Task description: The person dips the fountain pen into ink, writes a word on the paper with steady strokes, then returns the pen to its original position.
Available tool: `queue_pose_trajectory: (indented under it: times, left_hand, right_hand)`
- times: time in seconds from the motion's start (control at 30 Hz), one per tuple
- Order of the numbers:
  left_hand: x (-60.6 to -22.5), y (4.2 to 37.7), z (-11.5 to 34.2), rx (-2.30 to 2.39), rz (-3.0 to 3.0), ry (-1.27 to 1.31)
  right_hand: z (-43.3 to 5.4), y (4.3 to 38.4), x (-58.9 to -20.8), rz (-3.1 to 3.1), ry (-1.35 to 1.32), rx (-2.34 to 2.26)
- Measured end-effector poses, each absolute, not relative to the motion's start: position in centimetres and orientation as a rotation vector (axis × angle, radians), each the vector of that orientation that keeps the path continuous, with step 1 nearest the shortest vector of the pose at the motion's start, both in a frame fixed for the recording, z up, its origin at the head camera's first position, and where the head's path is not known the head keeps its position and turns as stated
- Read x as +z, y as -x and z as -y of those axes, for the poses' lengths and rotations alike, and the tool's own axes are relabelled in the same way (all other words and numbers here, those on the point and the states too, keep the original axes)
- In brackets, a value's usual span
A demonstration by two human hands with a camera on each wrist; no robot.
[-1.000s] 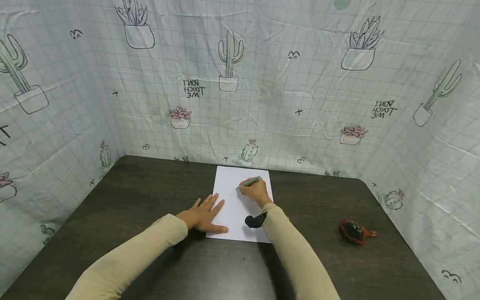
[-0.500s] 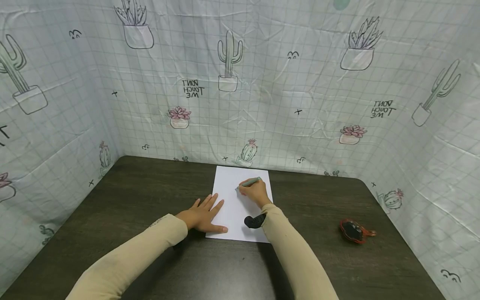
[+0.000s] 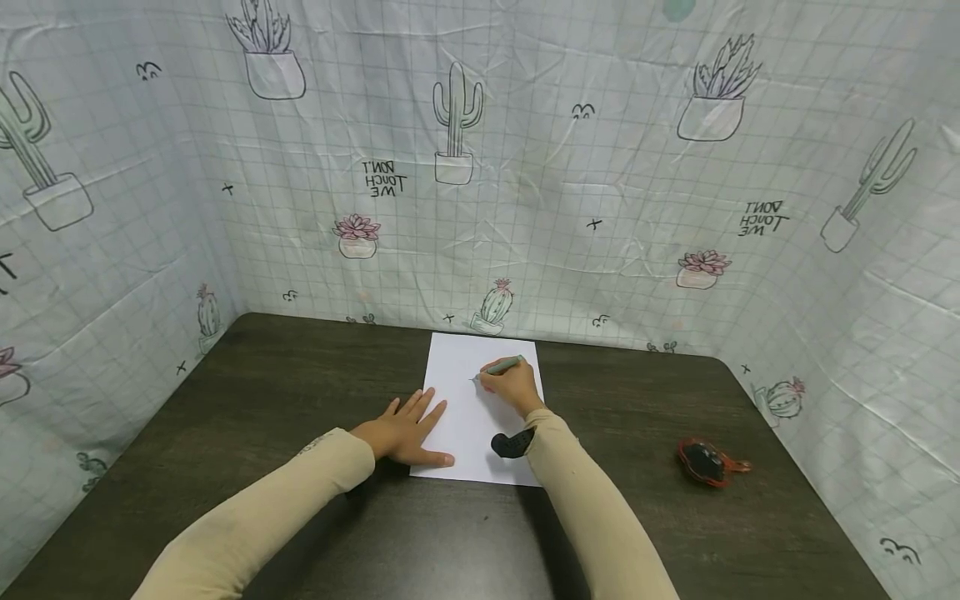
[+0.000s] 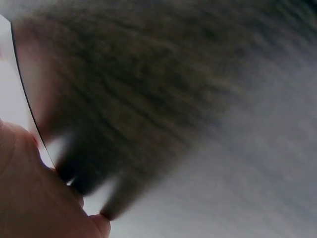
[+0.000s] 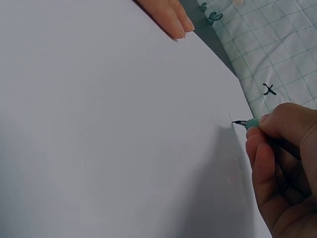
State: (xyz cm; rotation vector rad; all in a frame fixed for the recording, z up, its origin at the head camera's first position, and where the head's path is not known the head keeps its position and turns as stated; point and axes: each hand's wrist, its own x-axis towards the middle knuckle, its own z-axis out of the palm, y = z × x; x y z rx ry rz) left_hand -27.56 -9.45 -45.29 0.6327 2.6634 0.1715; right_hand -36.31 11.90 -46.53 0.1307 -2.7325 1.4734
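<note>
A sheet of white paper (image 3: 450, 360) lies upright-wise near the table's back edge. My left hand (image 3: 405, 435) rests flat with spread fingers on its left side, thumb near the lower left corner. In the right hand (image 3: 517, 387) I pinch a green fountain pen (image 3: 502, 364) between thumb and fingers, its barrel slanting up to the right. The right wrist view shows the dark nib (image 5: 239, 122) at the paper, right beside a short thin line (image 5: 230, 117). In the left wrist view, part of the left hand (image 4: 39, 193) shows at the lower left.
On the dark wooden table (image 3: 300, 358), to the right, lies a small black object with an orange-red rim and handle (image 3: 705, 462). A cactus-print cloth (image 3: 525, 208) hangs behind and on both sides. A black wrist device (image 3: 512, 444) sits at the right cuff.
The pen tip has shifted very slightly to the right, and a tiny mark shows left of it. My left hand stays in place on the paper.
</note>
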Motion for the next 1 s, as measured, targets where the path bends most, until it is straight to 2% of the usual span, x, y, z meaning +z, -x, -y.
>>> queue_pose_trajectory:
  times: [0.3, 0.73, 1.0]
  left_hand:
    - [-44.9, 27.3, 9.4, 0.190, -2.660, -0.629]
    - [-46.7, 28.3, 9.9, 0.219, -2.662, -0.668]
    - [-45.2, 27.4, 9.7, 0.229, -2.649, -0.648]
  right_hand:
    - [-12.7, 36.4, -46.7, 2.727, -0.132, 1.439]
    - [-13.9, 36.3, -46.8, 2.697, -0.087, 1.453]
    - [-14.8, 36.4, -46.8, 2.701, -0.055, 1.471]
